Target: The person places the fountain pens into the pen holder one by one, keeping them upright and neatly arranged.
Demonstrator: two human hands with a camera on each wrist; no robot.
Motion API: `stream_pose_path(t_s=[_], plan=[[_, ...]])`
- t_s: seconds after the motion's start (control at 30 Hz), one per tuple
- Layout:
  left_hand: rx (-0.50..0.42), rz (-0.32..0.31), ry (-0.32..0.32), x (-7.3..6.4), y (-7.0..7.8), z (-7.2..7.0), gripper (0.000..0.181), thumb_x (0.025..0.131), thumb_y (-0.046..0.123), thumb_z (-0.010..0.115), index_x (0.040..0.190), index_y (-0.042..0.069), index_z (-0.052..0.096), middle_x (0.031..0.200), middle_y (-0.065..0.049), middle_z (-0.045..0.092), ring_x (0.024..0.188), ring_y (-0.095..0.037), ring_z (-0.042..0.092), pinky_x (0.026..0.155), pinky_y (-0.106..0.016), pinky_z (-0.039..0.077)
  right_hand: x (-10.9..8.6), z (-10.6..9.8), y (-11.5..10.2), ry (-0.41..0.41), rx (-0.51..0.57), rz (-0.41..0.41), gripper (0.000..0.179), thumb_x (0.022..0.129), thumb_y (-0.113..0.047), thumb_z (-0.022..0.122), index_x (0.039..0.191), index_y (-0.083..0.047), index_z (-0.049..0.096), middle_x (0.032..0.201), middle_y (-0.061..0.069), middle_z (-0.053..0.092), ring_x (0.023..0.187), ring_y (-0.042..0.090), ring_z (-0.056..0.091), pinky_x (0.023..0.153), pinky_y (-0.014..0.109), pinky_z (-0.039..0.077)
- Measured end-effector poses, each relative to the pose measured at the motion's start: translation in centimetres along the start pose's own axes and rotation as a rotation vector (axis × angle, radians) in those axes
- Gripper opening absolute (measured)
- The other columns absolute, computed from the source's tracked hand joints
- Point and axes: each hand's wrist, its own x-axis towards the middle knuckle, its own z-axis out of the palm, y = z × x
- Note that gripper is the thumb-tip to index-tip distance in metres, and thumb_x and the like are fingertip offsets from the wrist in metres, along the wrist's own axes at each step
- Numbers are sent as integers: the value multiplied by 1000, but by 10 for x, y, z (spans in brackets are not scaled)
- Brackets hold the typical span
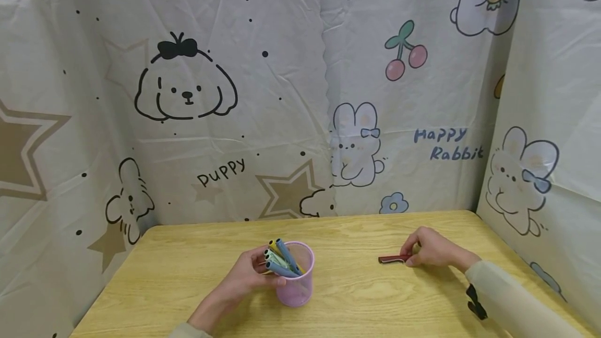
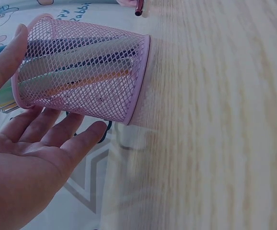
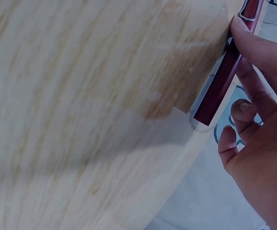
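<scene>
A pink mesh pen cup (image 1: 295,291) stands upright on the table with several blue, green and yellow pens (image 1: 281,260) leaning in it. My left hand (image 1: 249,271) holds this cup at its left side, thumb in front and fingers behind, as the left wrist view (image 2: 38,143) also shows for that hand. Farther right, my right hand (image 1: 432,248) pinches a dark red pen (image 1: 389,260) with a silver clip between thumb and fingers. In the right wrist view the red pen (image 3: 217,91) lies low along the tabletop, its middle partly covered by the thumb.
The light wood table (image 1: 347,296) has rounded far corners. Cloth curtains (image 1: 281,77) printed with cartoon animals, stars and flowers hang behind it and at both sides. A black bow-like piece (image 1: 476,302) shows by the right sleeve (image 1: 512,296).
</scene>
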Motion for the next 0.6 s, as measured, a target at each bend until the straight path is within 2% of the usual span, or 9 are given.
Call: stream_pose_path(t_s=[0.3, 0.6], plan=[[1, 0, 2, -1, 0, 0, 67, 84, 7, 90, 141, -7, 59, 124, -16, 72, 119, -29, 68, 103, -31, 53, -1, 0, -1, 6, -9, 2, 15, 79, -4, 90, 89, -14, 82, 85, -8, 72, 82, 18, 55, 76, 35, 41], [-4, -5, 7, 0, 0, 0, 68, 84, 6, 90, 142, -6, 58, 124, -15, 72, 119, -29, 68, 102, -33, 54, -3, -1, 0, -5, -24, -26, 16, 80, -6, 90, 87, -17, 82, 86, -11, 72, 84, 15, 57, 78, 34, 44]])
